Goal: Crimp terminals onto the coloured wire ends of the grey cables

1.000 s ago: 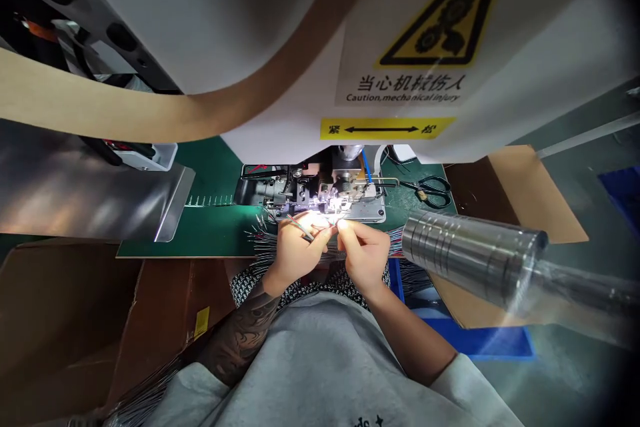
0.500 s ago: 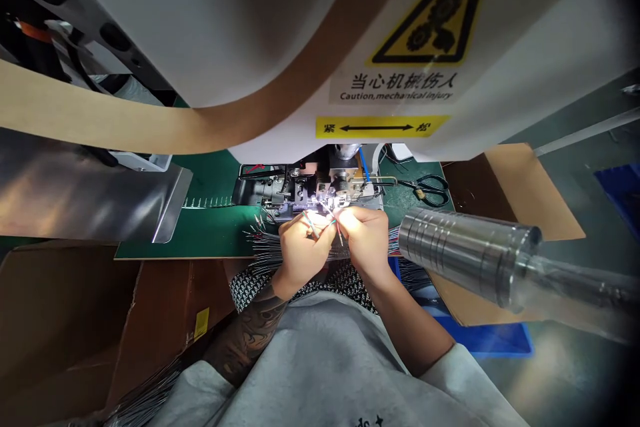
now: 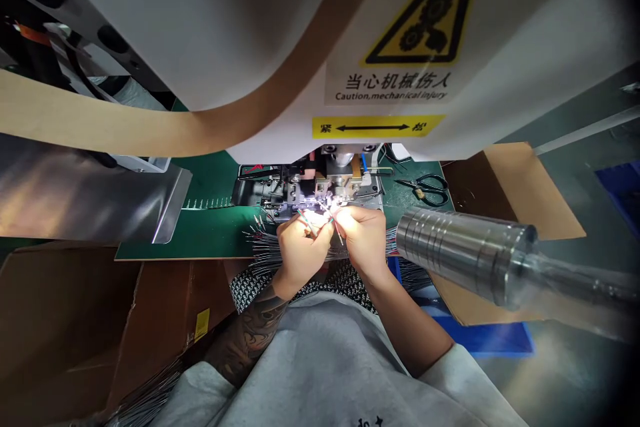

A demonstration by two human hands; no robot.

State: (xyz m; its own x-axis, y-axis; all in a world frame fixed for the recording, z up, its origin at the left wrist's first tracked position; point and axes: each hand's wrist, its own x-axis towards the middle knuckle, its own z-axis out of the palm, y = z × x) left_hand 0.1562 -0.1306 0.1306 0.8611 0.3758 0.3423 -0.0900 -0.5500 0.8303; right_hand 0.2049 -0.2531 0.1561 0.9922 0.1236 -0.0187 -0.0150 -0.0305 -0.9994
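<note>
My left hand (image 3: 304, 247) is closed on thin wires (image 3: 306, 219) in front of the brightly lit machine head (image 3: 330, 187). Close beside it on the right, my right hand (image 3: 364, 240) pinches thin wires (image 3: 338, 227) near the same lit spot. The fingertips of both hands almost meet, and glare blurs the wire ends. A bundle of grey wires (image 3: 265, 250) lies under and beside my hands along the front edge of the green table (image 3: 210, 233).
Black scissors (image 3: 431, 189) lie right of the machine. A metal cylindrical lamp (image 3: 465, 253) juts in from the right. A metal plate (image 3: 100, 193) and paper strip (image 3: 175, 130) extend left. Cardboard boxes (image 3: 530, 193) and a blue tray (image 3: 500, 337) are at the right.
Both hands stay at the machine with small shifts. Part of the machine head above them has changed position slightly. The whole view has moved a little.
</note>
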